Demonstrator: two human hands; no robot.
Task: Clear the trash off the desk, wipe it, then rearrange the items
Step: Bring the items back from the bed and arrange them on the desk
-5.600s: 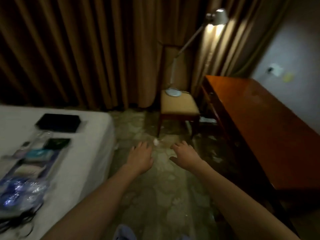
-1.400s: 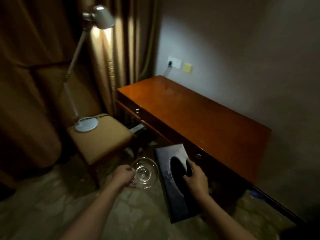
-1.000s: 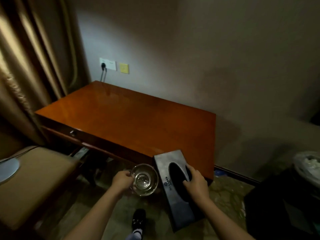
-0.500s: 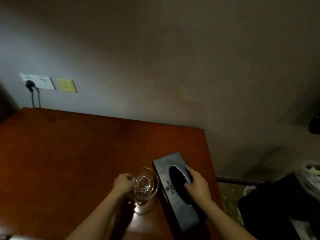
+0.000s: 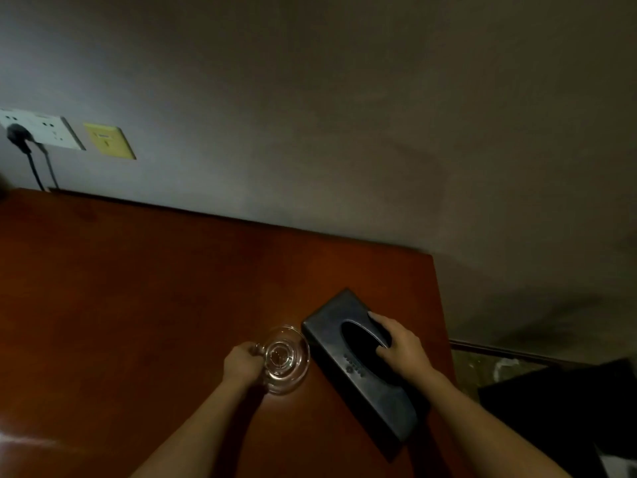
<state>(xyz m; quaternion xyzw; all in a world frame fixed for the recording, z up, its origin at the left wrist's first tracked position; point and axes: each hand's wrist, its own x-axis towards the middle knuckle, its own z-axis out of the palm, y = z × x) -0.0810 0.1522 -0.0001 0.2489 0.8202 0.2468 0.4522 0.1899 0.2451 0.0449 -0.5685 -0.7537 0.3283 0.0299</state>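
My left hand (image 5: 242, 365) curls round the handle of the clear glass cup (image 5: 283, 359), down on the reddish-brown wooden desk (image 5: 138, 298). My right hand (image 5: 401, 346) hooks fingers into the oval opening of the black rectangular tissue box (image 5: 358, 367), which lies near the desk's right edge. There's wide bare wood to the left. The box's small print is unreadable. A white socket panel (image 5: 41, 129) and a yellow plate (image 5: 109, 141) sit on the wall.

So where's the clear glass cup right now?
In the head view, the clear glass cup is at the brown wooden desk's right end, gripped by the left hand, beside the black tissue box.
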